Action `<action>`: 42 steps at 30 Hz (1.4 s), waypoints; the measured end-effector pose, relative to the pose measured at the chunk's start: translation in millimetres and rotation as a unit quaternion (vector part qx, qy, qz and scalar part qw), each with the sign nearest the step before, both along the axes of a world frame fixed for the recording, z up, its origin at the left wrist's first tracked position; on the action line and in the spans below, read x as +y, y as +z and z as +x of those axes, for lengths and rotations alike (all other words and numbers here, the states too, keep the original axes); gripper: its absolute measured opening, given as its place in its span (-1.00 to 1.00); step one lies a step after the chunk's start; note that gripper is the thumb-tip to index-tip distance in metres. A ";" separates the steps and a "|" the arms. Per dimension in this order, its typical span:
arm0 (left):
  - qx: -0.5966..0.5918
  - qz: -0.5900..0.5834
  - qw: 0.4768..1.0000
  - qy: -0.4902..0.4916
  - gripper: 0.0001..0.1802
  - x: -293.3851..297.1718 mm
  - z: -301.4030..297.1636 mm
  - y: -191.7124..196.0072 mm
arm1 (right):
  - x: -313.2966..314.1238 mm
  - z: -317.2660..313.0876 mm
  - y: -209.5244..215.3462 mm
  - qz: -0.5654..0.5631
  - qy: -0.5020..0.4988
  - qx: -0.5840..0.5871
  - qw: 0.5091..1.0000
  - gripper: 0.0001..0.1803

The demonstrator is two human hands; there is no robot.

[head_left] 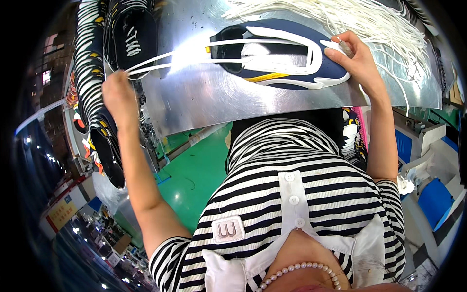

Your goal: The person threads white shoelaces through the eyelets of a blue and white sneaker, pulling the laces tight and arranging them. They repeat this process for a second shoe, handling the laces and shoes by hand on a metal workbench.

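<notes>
A navy and white shoe upper [282, 25] with a yellow stripe lies on its side across the metal table, toe to the right. My right hand [361, 61] grips it at the toe, thumb on top. A small tool with a wrapped, tan handle [346, 47] sits between those fingers; its tip is hidden. Two white shoelace strands [160, 57] run out of the upper's opening, stretched taut to the left. Over at the table's left edge, my left hand [119, 97] is closed round their ends, slightly blurred.
A heap of loose white laces [369, 29] covers the table's far right, some strands hanging over the front edge. Stacked shoe uppers [90, 63] line the left side, beside a black upper [134, 39]. The shiny metal tabletop [204, 102] ends just before my body.
</notes>
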State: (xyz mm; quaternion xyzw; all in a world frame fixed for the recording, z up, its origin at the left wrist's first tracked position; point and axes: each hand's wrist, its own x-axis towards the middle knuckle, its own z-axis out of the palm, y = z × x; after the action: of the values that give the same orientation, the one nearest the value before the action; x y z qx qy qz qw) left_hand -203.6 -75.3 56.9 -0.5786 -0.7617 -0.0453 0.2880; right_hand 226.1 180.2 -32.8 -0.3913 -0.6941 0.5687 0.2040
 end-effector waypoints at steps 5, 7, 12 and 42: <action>-0.362 -0.087 0.814 -0.446 -0.88 88.3 183.3 62.7 | -6.8 -7.1 3.9 0.292 0.002 -0.128 0.948 -0.46; -0.267 -0.021 0.848 -0.457 -0.82 109.3 192.9 58.7 | -10.0 -12.9 15.5 0.361 -0.032 -0.152 0.919 -0.52; -0.166 0.004 0.874 -0.457 -0.80 144.7 182.9 35.3 | -29.6 -12.7 18.4 0.025 -0.109 0.140 0.984 -0.76; -0.785 -0.057 0.617 0.028 -0.74 119.2 223.5 -53.8 | -71.6 -40.9 18.7 0.097 -0.044 0.025 0.994 -0.65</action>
State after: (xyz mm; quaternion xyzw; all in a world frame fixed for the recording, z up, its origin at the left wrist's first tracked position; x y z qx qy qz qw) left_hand 19.9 43.9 3.1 -0.3167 -0.7145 -0.4301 -0.4519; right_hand 185.2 108.6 -14.1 -0.3852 -0.7230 0.4986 0.2833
